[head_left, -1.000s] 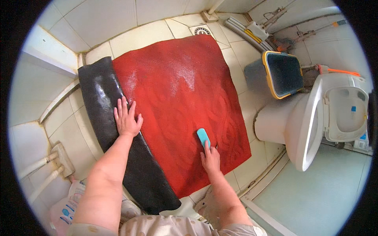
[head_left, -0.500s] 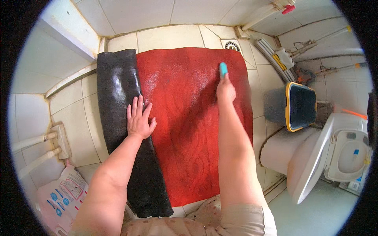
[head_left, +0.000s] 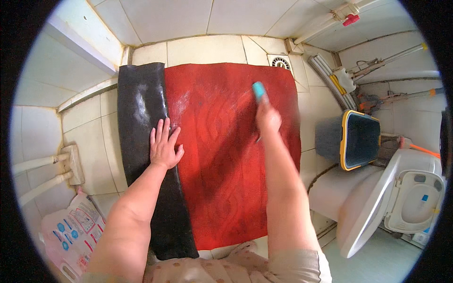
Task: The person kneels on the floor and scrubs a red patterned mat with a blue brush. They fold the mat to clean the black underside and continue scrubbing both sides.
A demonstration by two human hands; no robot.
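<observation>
A wet red mat (head_left: 222, 155) lies on the floor, its left side folded over so that a strip of black backing (head_left: 141, 155) faces up. Flat on that fold, near its right edge, rests my left hand (head_left: 163, 148), fingers spread and holding nothing. My right hand (head_left: 269, 119), slightly blurred, is closed around a brush-like tool with a turquoise end (head_left: 258, 90) over the right part of the red side. Most of the tool is hidden by the hand, and no bristles can be made out. A whitish wet sheen marks the black strip and the upper red surface.
Right of the mat stand a dark bucket (head_left: 343, 141) with a yellow rim and a white toilet (head_left: 373, 203). A floor drain (head_left: 280, 62) sits beyond the far right corner. Pipes (head_left: 42, 172) and a printed plastic bag (head_left: 71, 231) are at left.
My right hand has swung slightly left and nearer with the turquoise tool, which now tilts left. My left hand stays on the black fold. The whole view has shifted slightly.
</observation>
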